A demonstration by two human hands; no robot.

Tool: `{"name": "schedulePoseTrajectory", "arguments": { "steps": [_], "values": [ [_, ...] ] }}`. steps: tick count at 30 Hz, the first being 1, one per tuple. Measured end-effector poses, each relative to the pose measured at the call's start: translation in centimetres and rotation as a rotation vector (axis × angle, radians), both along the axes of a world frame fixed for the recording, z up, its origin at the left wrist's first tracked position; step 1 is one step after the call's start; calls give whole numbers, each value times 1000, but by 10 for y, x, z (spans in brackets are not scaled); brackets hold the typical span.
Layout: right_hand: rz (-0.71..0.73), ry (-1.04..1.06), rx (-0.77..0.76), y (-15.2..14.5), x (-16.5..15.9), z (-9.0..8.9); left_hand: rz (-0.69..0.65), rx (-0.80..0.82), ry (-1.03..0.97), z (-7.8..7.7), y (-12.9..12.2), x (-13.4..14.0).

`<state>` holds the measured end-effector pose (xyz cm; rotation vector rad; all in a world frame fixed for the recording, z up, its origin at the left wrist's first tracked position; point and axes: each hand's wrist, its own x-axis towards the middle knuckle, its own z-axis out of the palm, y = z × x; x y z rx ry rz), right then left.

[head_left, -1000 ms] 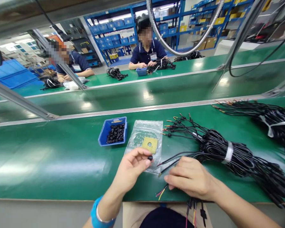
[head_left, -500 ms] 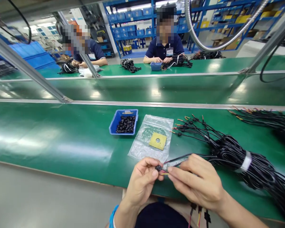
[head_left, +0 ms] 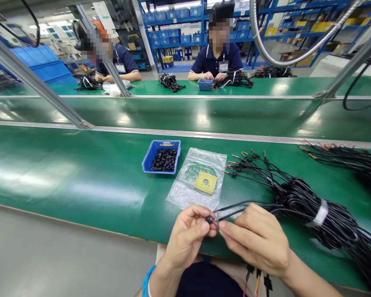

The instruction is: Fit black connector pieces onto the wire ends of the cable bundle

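Pinching blk part (head_left: pixel 209 219) nr bench edge (head_left: pixel 80 222)

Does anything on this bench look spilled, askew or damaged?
No spill or damage stands out; the small black parts in the blue bin are contained. Slightly odd: a few cable ends hang past the near side of the bench, where they might snag.

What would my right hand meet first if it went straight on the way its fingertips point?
Most likely the small black part pinched in the left hand; the right hand points leftward at it, with thin wires between. Exact depth is hard to judge.
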<state>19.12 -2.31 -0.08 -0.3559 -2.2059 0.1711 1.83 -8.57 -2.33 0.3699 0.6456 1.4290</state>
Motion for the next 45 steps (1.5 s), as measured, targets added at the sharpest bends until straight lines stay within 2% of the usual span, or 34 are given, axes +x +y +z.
{"name": "schedulePoseTrajectory", "arguments": {
  "steps": [7,15,24,30,35,39,45],
  "values": [
    [-20,28,-85,0,-3,2,55,-36,66,2,2,0],
    [-21,30,-102,0,-3,2,77,-17,88,2,3,2],
    [-31,14,-124,0,-5,-1,84,160,427,-9,-1,-2],
    [-34,-32,-141,5,10,-5,36,61,269,-24,-3,12],
    [-16,-117,-92,6,21,-15,57,102,235,-37,-4,26],
    [-26,-131,-92,4,22,-23,104,76,296,-35,-6,33],
    [-2,-138,-223,2,21,-25,73,134,396,-32,-8,36]
  ]
}}
